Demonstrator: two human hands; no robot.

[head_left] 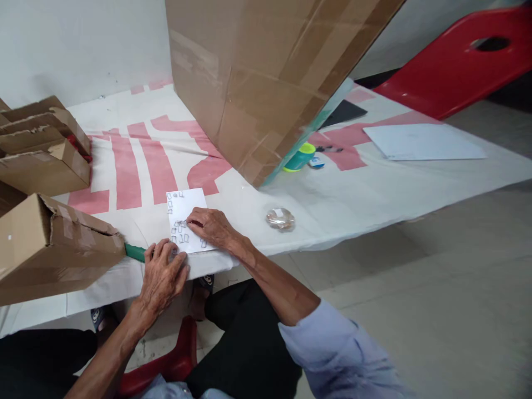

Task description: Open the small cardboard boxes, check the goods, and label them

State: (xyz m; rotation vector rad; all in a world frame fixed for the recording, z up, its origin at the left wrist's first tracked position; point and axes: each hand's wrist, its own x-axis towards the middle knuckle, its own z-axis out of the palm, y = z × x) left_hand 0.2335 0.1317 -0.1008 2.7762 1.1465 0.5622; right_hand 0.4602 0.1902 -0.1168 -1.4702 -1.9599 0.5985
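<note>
A white sheet of paper (pixel 193 200) lies near the table's front edge, with several small dark squarish outlines on it. Whether these are drawn marks or thin loose pieces, I cannot tell. My right hand (pixel 211 227) rests over the sheet's right part, thumb and fingertips pinched together at one of the outlines; what they hold is too small to make out. At the paper's lower left corner, my left hand (pixel 164 269) lies with its fingers spread. A green strip-like object (pixel 135 252) pokes out beside its fingertips, partly hidden by a carton.
Brown cartons (pixel 62 249) stand at the left. A large taped cardboard box (pixel 266 83) rises behind the paper. To the right are a clear-wrapped bundle (pixel 280 219), a green-yellow tape roll (pixel 300 157), a white sheet (pixel 424 142) and a red chair (pixel 457 61).
</note>
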